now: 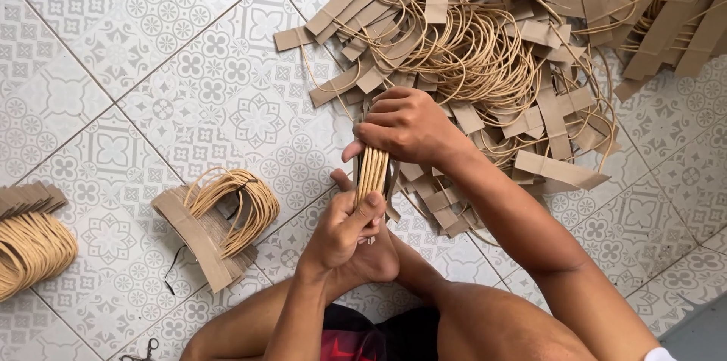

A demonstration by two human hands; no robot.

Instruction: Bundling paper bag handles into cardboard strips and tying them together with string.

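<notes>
My left hand (344,232) and my right hand (401,125) both grip one bundle of tan cord handles (372,170), held upright between them over the tiled floor. The left hand clasps the bundle's lower end near my knees. From above, the right hand closes its fingers round the upper end. Brown paper strips hang off the bundle behind my right hand.
A big loose pile of tan cord loops and brown paper strips (500,50) covers the floor at the top right. A tied bundle of handles with paper strips (219,221) lies at the left. Another bundle (30,243) sits at the left edge. Patterned floor tiles (151,43) lie all around.
</notes>
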